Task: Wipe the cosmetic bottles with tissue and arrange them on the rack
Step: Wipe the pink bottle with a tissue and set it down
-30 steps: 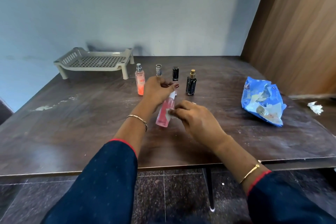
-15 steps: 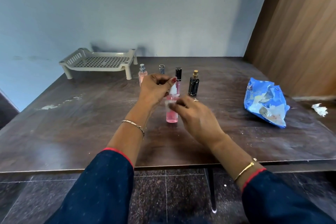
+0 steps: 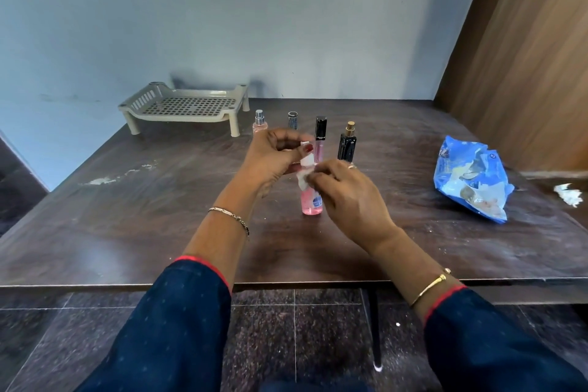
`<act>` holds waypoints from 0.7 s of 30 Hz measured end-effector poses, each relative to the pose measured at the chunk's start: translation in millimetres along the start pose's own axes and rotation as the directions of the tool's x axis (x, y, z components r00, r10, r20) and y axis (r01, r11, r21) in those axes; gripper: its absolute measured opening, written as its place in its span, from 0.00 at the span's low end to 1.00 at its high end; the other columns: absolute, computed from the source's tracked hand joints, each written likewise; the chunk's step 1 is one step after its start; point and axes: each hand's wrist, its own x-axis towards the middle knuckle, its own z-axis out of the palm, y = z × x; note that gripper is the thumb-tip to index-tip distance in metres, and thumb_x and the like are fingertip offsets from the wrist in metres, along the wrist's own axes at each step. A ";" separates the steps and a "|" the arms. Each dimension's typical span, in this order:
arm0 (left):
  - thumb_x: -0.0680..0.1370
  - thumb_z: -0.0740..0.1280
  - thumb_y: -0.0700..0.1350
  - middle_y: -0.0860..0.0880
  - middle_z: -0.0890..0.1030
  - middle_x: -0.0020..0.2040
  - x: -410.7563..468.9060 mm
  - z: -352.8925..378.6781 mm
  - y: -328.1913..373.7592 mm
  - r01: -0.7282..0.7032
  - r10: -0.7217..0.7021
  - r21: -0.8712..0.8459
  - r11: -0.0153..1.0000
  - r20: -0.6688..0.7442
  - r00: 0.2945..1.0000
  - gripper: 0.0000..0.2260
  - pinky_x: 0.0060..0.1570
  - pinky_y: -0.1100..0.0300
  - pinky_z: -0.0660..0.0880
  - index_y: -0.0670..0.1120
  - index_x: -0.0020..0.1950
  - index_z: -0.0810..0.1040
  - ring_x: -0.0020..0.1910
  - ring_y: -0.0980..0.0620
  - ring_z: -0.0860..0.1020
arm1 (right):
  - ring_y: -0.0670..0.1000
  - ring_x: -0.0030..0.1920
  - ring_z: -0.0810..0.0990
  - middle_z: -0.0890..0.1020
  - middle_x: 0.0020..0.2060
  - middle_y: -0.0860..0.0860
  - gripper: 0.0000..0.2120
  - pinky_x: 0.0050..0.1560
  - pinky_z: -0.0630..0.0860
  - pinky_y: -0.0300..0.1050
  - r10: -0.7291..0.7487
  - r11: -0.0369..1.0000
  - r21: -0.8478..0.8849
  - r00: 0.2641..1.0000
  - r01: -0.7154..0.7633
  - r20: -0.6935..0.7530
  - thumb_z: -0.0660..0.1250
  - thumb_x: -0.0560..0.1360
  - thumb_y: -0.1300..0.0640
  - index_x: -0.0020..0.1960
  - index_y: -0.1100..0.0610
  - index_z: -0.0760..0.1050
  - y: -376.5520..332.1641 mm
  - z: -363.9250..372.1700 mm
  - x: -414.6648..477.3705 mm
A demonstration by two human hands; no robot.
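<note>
A: Where's the pink bottle sitting rn?
B: It's standing upright on the worktop, approx. centre. Left hand is gripping its top w/ curled fingers; right hand is pinching a tissue against its upper part.
A: And the rack?
B: It's sitting far left by the wall, well apart from both hands. Four other bottles are standing in a row just behind the hands; a blue packet is lying to the right.

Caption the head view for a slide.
Left hand holds a pink spray bottle upright; right hand presses tissue to it.
</note>
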 end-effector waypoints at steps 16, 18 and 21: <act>0.72 0.72 0.36 0.49 0.82 0.42 -5.2 -8.0 2.6 0.008 -0.009 0.007 1.000 0.035 0.999 0.06 0.37 0.63 0.79 0.43 0.48 0.82 0.40 0.56 0.81 | 0.59 0.42 0.77 0.79 0.49 0.57 0.08 0.37 0.78 0.53 0.050 0.997 0.067 0.999 -0.049 -0.016 0.69 0.72 0.66 0.50 0.61 0.77 -12.4 2.0 6.8; 0.70 0.74 0.36 0.48 0.81 0.42 -5.2 -4.8 1.2 -0.032 0.032 0.050 0.998 0.010 0.999 0.07 0.40 0.58 0.82 0.41 0.46 0.81 0.41 0.55 0.80 | 0.59 0.40 0.78 0.79 0.50 0.56 0.07 0.34 0.77 0.50 0.069 0.997 0.045 0.998 -0.069 0.009 0.69 0.71 0.67 0.48 0.60 0.77 -16.6 4.6 -2.5; 0.69 0.75 0.36 0.48 0.81 0.39 -4.5 -0.5 1.7 -0.068 0.069 0.120 0.990 -0.006 0.998 0.07 0.44 0.54 0.82 0.42 0.45 0.81 0.42 0.52 0.80 | 0.60 0.37 0.78 0.79 0.47 0.56 0.07 0.30 0.75 0.49 0.078 0.996 0.042 0.995 -0.081 0.059 0.70 0.68 0.68 0.44 0.60 0.77 -20.8 8.1 -13.3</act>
